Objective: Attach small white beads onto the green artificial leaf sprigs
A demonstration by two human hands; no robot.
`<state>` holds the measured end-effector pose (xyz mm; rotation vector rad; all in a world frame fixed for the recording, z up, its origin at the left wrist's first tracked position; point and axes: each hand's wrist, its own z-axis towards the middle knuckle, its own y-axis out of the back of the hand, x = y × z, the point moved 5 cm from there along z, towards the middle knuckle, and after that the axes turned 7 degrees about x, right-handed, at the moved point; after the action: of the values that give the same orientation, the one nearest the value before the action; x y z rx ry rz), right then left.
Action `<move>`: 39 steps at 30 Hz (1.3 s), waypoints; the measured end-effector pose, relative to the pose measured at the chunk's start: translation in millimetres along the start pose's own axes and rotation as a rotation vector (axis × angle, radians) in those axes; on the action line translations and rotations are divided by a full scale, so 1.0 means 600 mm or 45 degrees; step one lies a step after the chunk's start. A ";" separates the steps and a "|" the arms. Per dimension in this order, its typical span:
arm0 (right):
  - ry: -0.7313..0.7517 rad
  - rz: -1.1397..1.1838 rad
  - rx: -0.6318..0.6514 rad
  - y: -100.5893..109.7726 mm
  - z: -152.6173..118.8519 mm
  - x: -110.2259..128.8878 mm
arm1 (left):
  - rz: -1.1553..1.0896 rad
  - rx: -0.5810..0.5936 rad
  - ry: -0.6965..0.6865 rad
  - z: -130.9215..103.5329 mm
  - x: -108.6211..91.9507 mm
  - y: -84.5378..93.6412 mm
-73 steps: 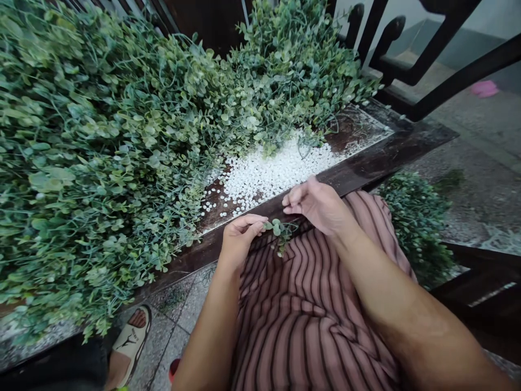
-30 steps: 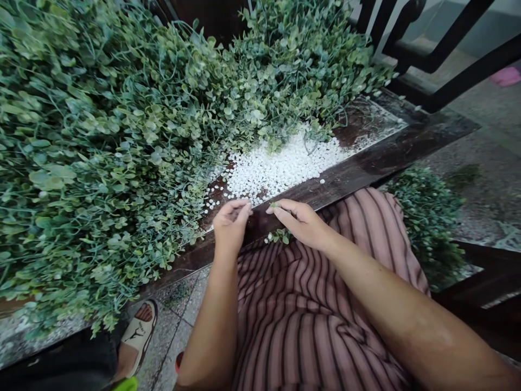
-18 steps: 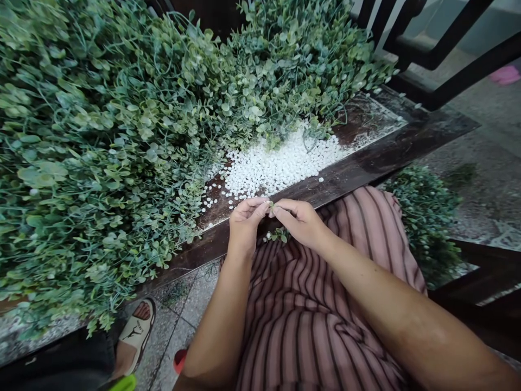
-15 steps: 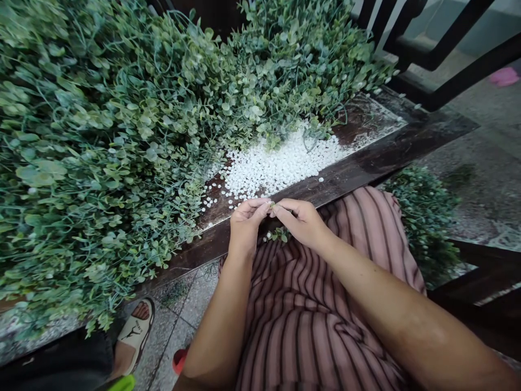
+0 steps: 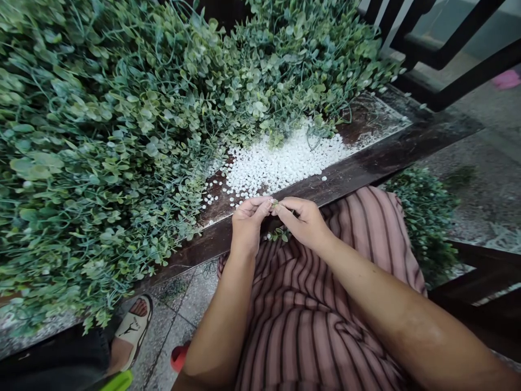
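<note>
My left hand (image 5: 247,225) and my right hand (image 5: 304,221) meet fingertip to fingertip just above the near edge of the dark wooden bench (image 5: 366,163). Both are closed in a pinch. Between them shows a bit of green from a small artificial leafy sprig (image 5: 280,234), whose leaves and whitish tip hang below my right fingers. What my left fingertips pinch is too small to make out. Just beyond my hands lies a spread of small white beads (image 5: 280,163) on the bench.
A big heap of artificial green foliage (image 5: 134,119) covers the bench's left and back. More foliage (image 5: 425,222) is at lower right. Dark rails (image 5: 439,60) stand at upper right. Someone's sandalled foot (image 5: 132,331) is on the tiled floor, near a red object (image 5: 178,357).
My hands keep the same pinch at nearly the same spot. The view has shifted slightly; otherwise little differs.
</note>
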<state>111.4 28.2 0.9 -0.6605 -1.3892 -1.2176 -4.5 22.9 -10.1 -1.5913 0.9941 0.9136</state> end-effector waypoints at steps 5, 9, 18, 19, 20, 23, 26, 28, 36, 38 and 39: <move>-0.020 -0.015 0.001 0.000 0.001 -0.001 | 0.026 -0.010 -0.005 -0.002 0.002 -0.001; -0.026 -0.026 -0.012 0.000 0.001 0.000 | 0.034 -0.018 -0.008 -0.002 0.001 -0.003; -0.044 -0.017 -0.028 0.001 0.000 0.002 | 0.008 -0.045 -0.011 -0.004 0.003 -0.003; -0.046 -0.016 -0.028 0.001 0.000 0.002 | 0.005 -0.050 -0.015 -0.004 0.004 -0.003; -0.048 -0.017 -0.029 0.001 0.000 0.002 | 0.002 -0.052 -0.017 -0.004 0.004 -0.003; -0.058 -0.023 -0.037 0.000 0.001 0.001 | -0.007 -0.060 -0.028 -0.005 0.005 -0.003; -0.076 -0.035 -0.038 -0.001 0.001 0.000 | -0.005 -0.074 -0.031 -0.006 0.005 -0.004; -0.081 -0.041 -0.037 -0.001 0.001 0.000 | -0.001 -0.081 -0.032 -0.006 0.004 -0.004; -0.083 -0.054 -0.045 0.001 0.002 0.001 | 0.037 -0.073 -0.061 -0.005 0.008 -0.001; -0.078 -0.056 -0.049 0.001 0.002 0.002 | 0.035 -0.064 -0.058 -0.004 0.009 -0.001; -0.073 -0.057 -0.052 0.001 0.002 0.002 | 0.032 -0.061 -0.055 -0.004 0.008 -0.001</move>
<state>111.3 28.9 2.6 -0.7009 -1.4362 -1.2740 -1.8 19.6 -13.9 -1.5952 0.9705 0.9915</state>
